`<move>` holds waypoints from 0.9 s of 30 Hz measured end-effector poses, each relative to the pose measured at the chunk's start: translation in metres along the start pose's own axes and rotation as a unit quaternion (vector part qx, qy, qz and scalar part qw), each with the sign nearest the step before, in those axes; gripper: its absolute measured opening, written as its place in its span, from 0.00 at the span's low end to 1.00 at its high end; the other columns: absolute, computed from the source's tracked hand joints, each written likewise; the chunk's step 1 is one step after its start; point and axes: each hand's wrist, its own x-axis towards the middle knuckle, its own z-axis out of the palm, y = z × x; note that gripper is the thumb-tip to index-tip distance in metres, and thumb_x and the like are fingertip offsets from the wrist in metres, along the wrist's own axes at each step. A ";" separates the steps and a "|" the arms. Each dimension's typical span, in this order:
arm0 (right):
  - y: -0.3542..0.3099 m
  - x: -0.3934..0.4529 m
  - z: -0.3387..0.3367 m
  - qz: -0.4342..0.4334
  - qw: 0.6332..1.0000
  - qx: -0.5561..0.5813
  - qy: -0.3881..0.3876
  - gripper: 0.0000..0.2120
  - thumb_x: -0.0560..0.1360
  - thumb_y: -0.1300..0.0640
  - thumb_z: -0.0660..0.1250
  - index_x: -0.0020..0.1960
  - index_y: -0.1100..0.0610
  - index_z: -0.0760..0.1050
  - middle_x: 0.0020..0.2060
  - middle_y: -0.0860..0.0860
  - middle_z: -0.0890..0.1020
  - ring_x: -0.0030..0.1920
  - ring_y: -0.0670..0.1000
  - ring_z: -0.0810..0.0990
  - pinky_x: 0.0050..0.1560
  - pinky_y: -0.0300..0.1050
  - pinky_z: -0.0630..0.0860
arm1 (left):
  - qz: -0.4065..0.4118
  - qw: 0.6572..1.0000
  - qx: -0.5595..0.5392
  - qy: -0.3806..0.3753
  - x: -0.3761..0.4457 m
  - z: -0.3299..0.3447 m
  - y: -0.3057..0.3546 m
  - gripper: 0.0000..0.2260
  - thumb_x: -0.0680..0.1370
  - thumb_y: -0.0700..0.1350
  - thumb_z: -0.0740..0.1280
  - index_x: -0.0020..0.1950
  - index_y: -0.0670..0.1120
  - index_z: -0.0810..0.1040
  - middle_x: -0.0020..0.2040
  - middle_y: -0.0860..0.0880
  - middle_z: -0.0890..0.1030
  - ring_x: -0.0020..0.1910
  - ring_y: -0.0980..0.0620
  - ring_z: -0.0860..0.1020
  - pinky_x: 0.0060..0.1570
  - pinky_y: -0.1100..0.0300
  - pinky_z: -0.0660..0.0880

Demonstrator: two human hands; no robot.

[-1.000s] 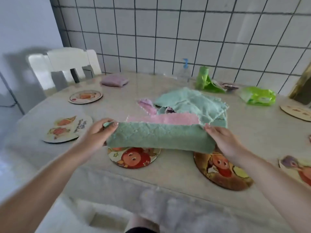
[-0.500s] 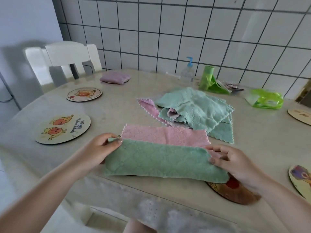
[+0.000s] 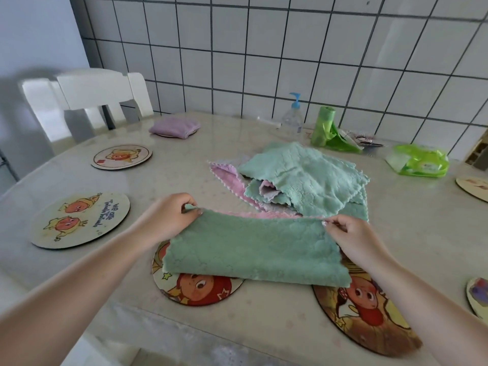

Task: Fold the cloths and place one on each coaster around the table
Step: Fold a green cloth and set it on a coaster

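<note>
We note the left hand point(image 3: 169, 220) and right hand point(image 3: 353, 240) each pinching a far corner of the folded green cloth point(image 3: 253, 249), lower centre of frame, draped over two coasters point(image 3: 200, 289) on the worktop point(image 3: 264, 320).

A clear pump bottle point(image 3: 291, 120) with a blue top stands at the table's point(image 3: 184, 180) far edge, against the tiled wall point(image 3: 264, 48). Just right of it lie a roll of green bags point(image 3: 323, 126), some dark wrappers point(image 3: 365, 140) and a green packet point(image 3: 417, 161). A white chair point(image 3: 89, 99) stands at the far left corner.
</note>
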 end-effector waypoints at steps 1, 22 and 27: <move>-0.001 0.003 0.000 0.010 1.000 -0.010 -0.005 0.08 0.77 0.49 0.61 0.49 0.49 0.77 0.19 0.46 0.66 0.21 0.46 0.63 0.29 0.41 0.59 | 0.002 1.000 0.006 0.003 0.003 0.000 -0.002 0.07 0.76 0.54 0.63 0.46 0.52 0.75 0.39 0.52 0.79 0.32 0.54 0.76 0.30 0.59 0.71; -0.008 0.031 0.004 0.053 0.992 -0.110 -0.039 0.17 0.79 0.52 0.58 0.33 0.57 0.67 0.21 0.48 0.63 0.23 0.48 0.61 0.29 0.42 0.59 | -0.013 0.998 0.059 0.007 0.023 0.009 -0.005 0.12 0.76 0.56 0.63 0.49 0.48 0.76 0.37 0.52 0.75 0.35 0.55 0.74 0.29 0.60 0.65; -0.018 0.023 -0.011 0.039 0.983 -0.178 -0.006 0.12 0.78 0.51 0.60 0.57 0.55 0.75 0.47 0.51 0.81 0.41 0.50 0.81 0.42 0.45 0.78 | 0.004 0.996 0.088 0.026 0.005 -0.002 0.002 0.23 0.74 0.58 0.64 0.65 0.49 0.70 0.57 0.50 0.75 0.52 0.52 0.75 0.51 0.55 0.74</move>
